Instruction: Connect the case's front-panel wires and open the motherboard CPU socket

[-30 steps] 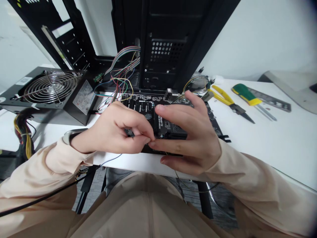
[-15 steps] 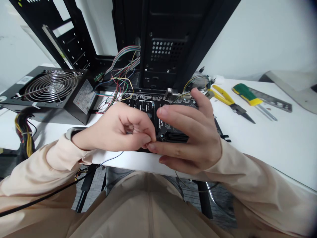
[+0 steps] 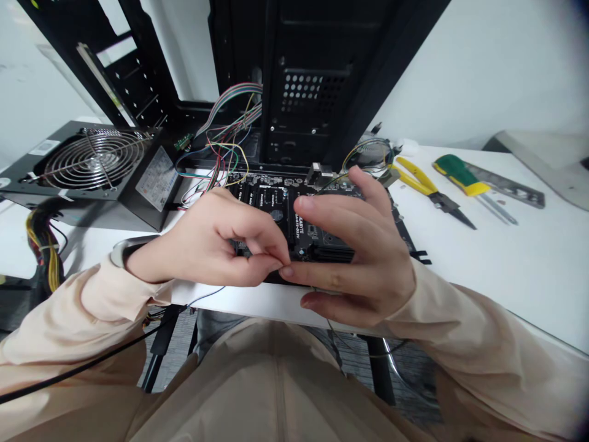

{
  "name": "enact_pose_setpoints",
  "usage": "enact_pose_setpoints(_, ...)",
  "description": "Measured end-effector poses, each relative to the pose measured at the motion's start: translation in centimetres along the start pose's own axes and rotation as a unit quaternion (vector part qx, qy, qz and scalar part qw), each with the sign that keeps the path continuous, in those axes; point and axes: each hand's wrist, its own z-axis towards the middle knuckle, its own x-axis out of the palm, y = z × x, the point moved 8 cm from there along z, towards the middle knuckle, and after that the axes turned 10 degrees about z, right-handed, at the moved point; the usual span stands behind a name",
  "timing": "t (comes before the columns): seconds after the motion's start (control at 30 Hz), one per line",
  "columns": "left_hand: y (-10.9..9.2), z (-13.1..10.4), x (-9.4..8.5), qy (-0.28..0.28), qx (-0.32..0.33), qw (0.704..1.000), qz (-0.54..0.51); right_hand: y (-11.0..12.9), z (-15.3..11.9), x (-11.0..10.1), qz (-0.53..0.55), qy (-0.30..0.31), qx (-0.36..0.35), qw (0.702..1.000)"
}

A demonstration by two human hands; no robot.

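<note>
A black motherboard (image 3: 317,230) lies on the white table, partly covered by both hands. My left hand (image 3: 230,239) hovers over its near left part, thumb and forefinger pinched together; anything between those tips is hidden or too small to make out. From the right comes my right hand (image 3: 363,258), fingers stretched and spread, one fingertip touching the pinched tips of the left hand near the board's front edge. Thin coloured wires (image 3: 221,159) run loose from the black computer case (image 3: 308,80) towards the board's far left corner.
A power supply (image 3: 99,159) with a fan grille stands at left, its cable bundle (image 3: 46,252) hanging over the table's edge. At right lie yellow-handled pliers (image 3: 430,190), a green-and-yellow-handled tool (image 3: 460,175) and a perforated metal strip (image 3: 510,187).
My left hand's pinch has shifted slightly and its curled fingers have loosened a little. My right hand has moved only slightly, with a fingertip still at the pinch.
</note>
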Motion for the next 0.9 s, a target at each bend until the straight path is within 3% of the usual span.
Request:
enact_pose_setpoints(0.23,-0.1,0.2,0.0,-0.017,-0.016,1.000,0.016,-0.4,-0.1,-0.1,-0.016,0.015,0.043,0.999)
enact_pose_setpoints(0.9,1.4,0.0,1.7,0.035,-0.100,0.991,-0.082,0.9,0.2,-0.6,-0.163,-0.064,-0.066,0.982)
